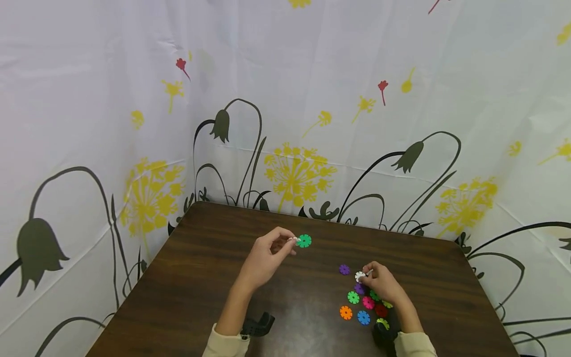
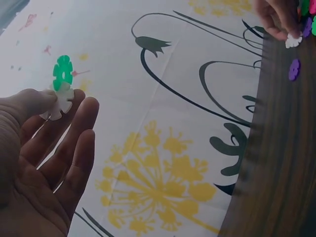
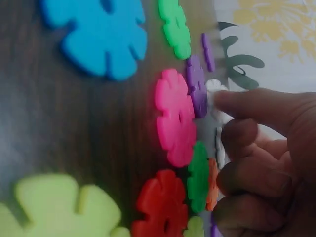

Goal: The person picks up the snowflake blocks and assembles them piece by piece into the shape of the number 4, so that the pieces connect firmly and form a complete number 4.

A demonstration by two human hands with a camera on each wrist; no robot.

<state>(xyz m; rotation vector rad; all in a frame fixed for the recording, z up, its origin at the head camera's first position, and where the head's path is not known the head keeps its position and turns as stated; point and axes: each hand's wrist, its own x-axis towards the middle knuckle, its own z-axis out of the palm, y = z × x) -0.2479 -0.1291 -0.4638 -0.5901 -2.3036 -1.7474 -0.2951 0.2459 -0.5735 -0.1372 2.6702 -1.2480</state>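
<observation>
In the head view my left hand [image 1: 266,255] is raised at the left, above the table. Its thumb and forefinger pinch a white notched flower disc [image 2: 60,102], and a green notched disc [image 2: 62,71] is joined to that one's edge. The other fingers spread loosely below. My right hand [image 1: 382,282] is low over the loose discs, its thumb and fingertips at a white notched disc [image 1: 359,276]. A second white piece [image 3: 220,143] shows beside the curled fingers in the right wrist view. Purple discs [image 1: 344,269] lie close by.
On the brown table [image 1: 200,277] several loose discs lie near my right hand, among them orange [image 1: 345,313], blue [image 1: 363,317], pink [image 1: 368,302], red [image 1: 381,311] and light green [image 1: 353,297]. A printed curtain [image 1: 285,99] hangs behind the table's far edge.
</observation>
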